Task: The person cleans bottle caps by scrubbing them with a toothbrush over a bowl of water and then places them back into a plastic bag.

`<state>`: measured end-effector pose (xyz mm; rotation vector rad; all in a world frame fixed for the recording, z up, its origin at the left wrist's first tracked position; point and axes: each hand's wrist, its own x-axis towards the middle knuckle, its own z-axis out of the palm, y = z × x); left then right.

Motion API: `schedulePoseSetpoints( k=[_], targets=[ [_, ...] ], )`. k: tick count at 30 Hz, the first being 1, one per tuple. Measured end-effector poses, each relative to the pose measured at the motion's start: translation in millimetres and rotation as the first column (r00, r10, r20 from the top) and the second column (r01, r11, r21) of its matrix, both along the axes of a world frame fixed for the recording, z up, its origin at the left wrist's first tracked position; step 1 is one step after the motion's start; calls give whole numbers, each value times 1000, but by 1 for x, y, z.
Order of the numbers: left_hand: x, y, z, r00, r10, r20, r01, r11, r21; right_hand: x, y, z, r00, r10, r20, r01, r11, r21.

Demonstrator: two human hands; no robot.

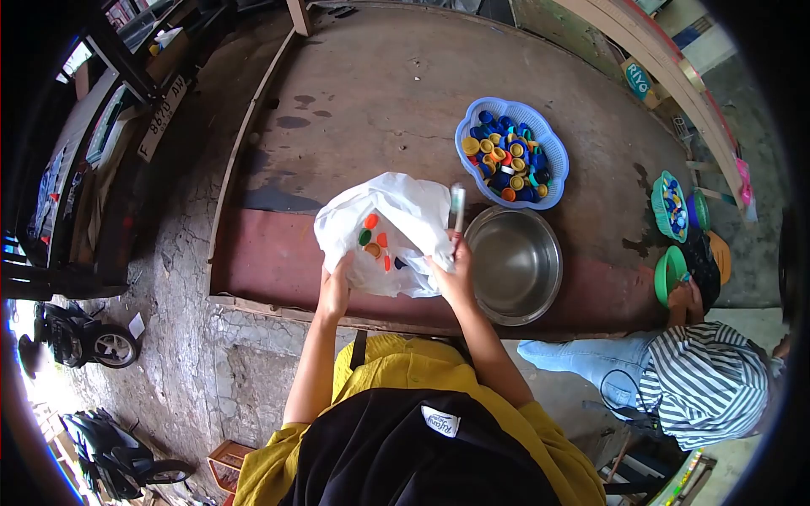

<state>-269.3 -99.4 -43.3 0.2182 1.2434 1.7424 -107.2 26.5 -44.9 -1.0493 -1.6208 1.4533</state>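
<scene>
A white plastic bag (405,200) is spread open between my two hands, over the table's front edge. Inside it lie several bottle caps: red, green, orange and dark blue. My left hand (335,287) grips the bag's near left side. On the right side, my right hand (456,274) grips the bag and also holds a slim tool (457,211) with a pale upper end, blurred. Close to my right hand stands a metal bowl (516,266) with nothing seen in it. Behind the bowl is a blue plastic basket (555,152) full of blue, yellow, orange and green caps.
The wooden table (363,110) has a raised left edge. At the right, a person in a striped shirt (709,384) has hands at a green bowl (666,274). Beyond it is a teal basket (659,211) of caps. Motorbikes (114,346) stand on the floor at left.
</scene>
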Motion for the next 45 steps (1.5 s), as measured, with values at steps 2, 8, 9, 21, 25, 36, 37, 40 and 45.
schedulePoseSetpoints(
  k=[2, 8, 9, 21, 25, 36, 37, 40, 45],
  targets=[
    [-7, 2, -23, 998, -11, 58, 15, 998, -63, 0, 5, -17, 973, -29, 231, 2, 993, 114],
    [-10, -6, -48, 997, -17, 77, 28, 989, -145, -3, 11, -61, 931, -250, 267, 124, 903, 411],
    [-10, -10, -54, 1000, -7, 7, 8, 988, -156, -5, 10, -51, 951, -218, 219, 168, 959, 227],
    [-17, -3, -30, 898, -233, -374, 81, 922, -379, -23, 22, 4, 976, -24, -216, -90, 860, -502],
    [-24, -2, -36, 946, -190, -263, 95, 937, -337, -20, 33, -6, 997, 25, -72, -56, 877, -478],
    [-28, -6, -30, 973, -222, -63, 212, 968, -138, -24, 45, 10, 925, -45, -377, -127, 899, -420],
    [-27, -6, -31, 976, -214, -49, 204, 967, -154, -19, 44, 11, 941, 46, -334, -187, 896, -402],
    [-25, 0, -22, 966, -226, -125, 182, 939, -290, -23, 49, 18, 978, 153, 144, -181, 961, 211],
    [-24, -1, -23, 955, -238, -179, 192, 951, -241, -27, 47, 32, 902, -100, 419, -186, 787, 588]
  ],
)
